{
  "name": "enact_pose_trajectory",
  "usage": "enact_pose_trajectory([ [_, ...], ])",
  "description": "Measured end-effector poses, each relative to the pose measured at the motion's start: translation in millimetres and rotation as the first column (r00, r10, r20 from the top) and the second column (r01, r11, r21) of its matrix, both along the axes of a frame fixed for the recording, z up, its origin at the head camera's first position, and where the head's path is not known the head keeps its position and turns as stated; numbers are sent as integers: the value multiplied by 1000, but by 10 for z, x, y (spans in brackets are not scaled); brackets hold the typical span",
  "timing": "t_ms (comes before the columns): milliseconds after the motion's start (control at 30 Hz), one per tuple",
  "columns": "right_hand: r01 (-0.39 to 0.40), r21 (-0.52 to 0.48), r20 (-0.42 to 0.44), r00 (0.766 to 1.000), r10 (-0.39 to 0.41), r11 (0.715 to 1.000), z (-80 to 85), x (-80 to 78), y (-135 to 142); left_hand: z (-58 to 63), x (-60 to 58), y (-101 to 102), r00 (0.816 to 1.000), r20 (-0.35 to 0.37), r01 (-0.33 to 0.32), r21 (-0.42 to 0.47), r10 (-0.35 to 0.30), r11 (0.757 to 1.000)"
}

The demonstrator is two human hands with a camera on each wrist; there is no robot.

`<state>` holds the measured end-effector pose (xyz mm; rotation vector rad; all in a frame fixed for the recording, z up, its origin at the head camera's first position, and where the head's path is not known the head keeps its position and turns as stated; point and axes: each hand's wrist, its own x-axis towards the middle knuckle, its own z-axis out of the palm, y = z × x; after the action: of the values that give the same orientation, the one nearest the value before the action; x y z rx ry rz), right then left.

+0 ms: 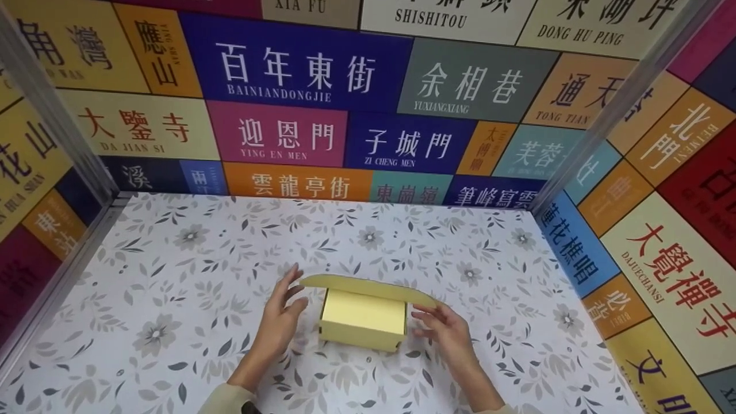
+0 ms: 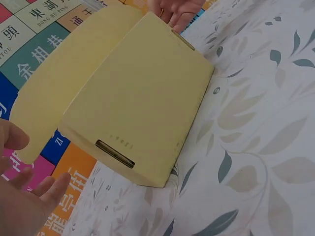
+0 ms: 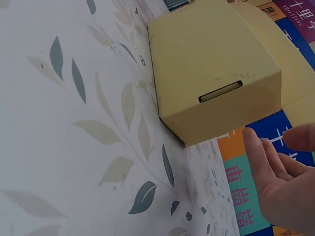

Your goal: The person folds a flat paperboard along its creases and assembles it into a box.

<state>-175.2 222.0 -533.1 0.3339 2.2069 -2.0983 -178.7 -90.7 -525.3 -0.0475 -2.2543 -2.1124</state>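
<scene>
A small yellow cardboard box (image 1: 359,336) sits on the patterned table between the two hands. Its wide flap (image 1: 368,289) stands raised along the far side, with rounded ends reaching past the box. The left hand (image 1: 280,322) is beside the flap's left end, its thumb near the edge and its fingers loosely spread. At the flap's opposite end is the right hand (image 1: 448,333), fingers extended and slightly bent; whether it touches the flap cannot be told. Both wrist views show narrow slots in the box's front panel (image 2: 142,93), near its corners (image 3: 220,91).
White cloth or paper with grey leaves and flowers covers the table (image 1: 190,287). Behind it rises a wall of colourful panels (image 1: 299,69) bearing Chinese characters. Clear upright strips (image 1: 598,109) stand at the table's far corners.
</scene>
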Motion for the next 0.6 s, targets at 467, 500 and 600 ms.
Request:
enact_pose_trajectory([
  [467, 36, -100, -102, 994, -46, 994, 134, 113, -54, 21, 167, 48, 1000, -25, 18, -19, -19, 1000],
  [500, 39, -95, -116, 992, -50, 995, 140, 116, -60, 26, 182, 48, 1000, -21, 21, -18, -21, 1000],
  [600, 48, -95, -147, 987, -62, 994, 158, 127, -78, 42, 221, 45, 999, -6, 39, -14, -39, 999],
])
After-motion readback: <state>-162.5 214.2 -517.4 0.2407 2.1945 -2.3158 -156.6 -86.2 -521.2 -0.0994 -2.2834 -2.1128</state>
